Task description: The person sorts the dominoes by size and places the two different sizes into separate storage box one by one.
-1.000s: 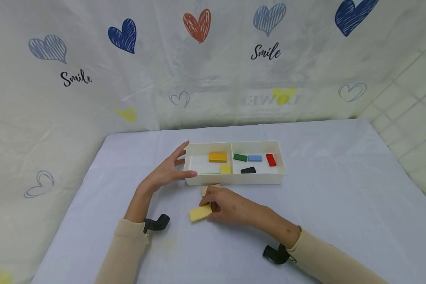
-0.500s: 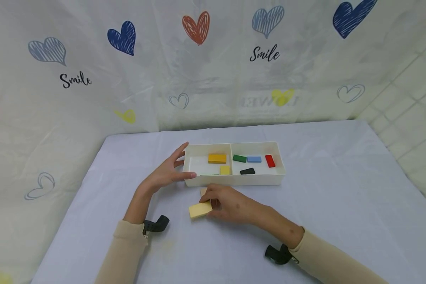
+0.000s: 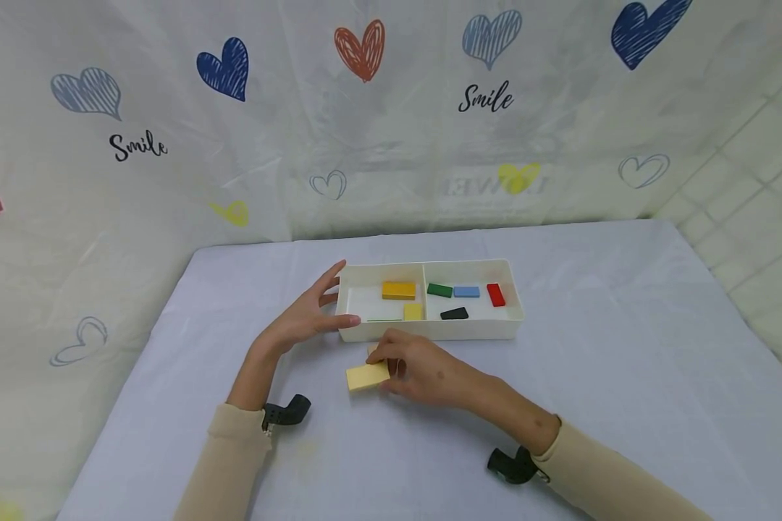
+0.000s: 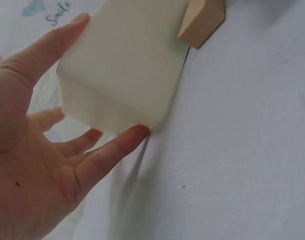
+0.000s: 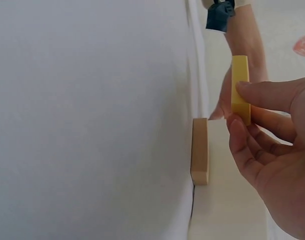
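My right hand (image 3: 423, 369) pinches a pale yellow block (image 3: 367, 377) between thumb and fingers, held just in front of a white two-compartment box (image 3: 430, 331). In the right wrist view the yellow block (image 5: 240, 92) is tilted up on end, beside a tan wooden block (image 5: 200, 152). That wooden block stands on the table against the box's front wall, mostly hidden by my right hand in the head view. At the box's left end, my left hand (image 3: 306, 315) spreads its straight fingers, with the thumb along the front rim and a fingertip at the lower corner in the left wrist view.
Inside the left compartment lie an orange-yellow block (image 3: 399, 291) and a light yellow block (image 3: 413, 312). The right one holds green (image 3: 439, 290), blue (image 3: 466, 291), red (image 3: 495, 294) and black (image 3: 455, 313) blocks. A white cloth (image 3: 593, 376) covers the table.
My right hand has raised the yellow block a little and brought it slightly toward the box. My left hand has kept its place at the box's end.
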`<control>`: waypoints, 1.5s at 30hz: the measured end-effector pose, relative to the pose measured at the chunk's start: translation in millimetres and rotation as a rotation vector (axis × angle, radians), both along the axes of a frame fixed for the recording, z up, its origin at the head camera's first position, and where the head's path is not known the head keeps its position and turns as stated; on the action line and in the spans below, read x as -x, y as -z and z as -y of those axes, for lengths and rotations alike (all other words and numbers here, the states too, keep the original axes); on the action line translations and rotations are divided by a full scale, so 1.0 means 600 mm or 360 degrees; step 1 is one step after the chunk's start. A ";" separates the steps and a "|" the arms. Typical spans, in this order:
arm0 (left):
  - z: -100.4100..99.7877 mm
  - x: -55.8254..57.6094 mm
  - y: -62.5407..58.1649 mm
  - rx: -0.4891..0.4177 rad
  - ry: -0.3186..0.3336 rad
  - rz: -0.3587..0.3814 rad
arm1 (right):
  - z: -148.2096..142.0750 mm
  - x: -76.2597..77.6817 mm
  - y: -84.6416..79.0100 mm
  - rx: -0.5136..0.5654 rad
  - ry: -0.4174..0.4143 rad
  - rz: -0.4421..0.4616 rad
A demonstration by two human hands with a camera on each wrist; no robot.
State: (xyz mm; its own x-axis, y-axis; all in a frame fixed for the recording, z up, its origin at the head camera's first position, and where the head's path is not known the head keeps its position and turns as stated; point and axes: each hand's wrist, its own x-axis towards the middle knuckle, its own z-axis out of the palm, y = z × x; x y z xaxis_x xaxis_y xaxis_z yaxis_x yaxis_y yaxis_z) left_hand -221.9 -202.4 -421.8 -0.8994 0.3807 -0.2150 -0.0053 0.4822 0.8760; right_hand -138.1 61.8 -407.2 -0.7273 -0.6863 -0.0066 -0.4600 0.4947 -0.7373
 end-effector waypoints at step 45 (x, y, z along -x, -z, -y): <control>0.000 -0.002 -0.003 -0.0011 0.0029 0.0002 | -0.026 0.014 -0.017 0.0374 0.0252 -0.0295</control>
State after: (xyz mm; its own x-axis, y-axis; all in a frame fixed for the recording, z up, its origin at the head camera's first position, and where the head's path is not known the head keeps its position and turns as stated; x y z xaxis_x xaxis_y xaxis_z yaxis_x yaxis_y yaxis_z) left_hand -221.0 -202.6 -420.2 -0.8921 0.3982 -0.2135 0.0023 0.4764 0.8792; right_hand -146.8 77.4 -397.1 -0.7990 -0.5319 0.2804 -0.5278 0.3971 -0.7508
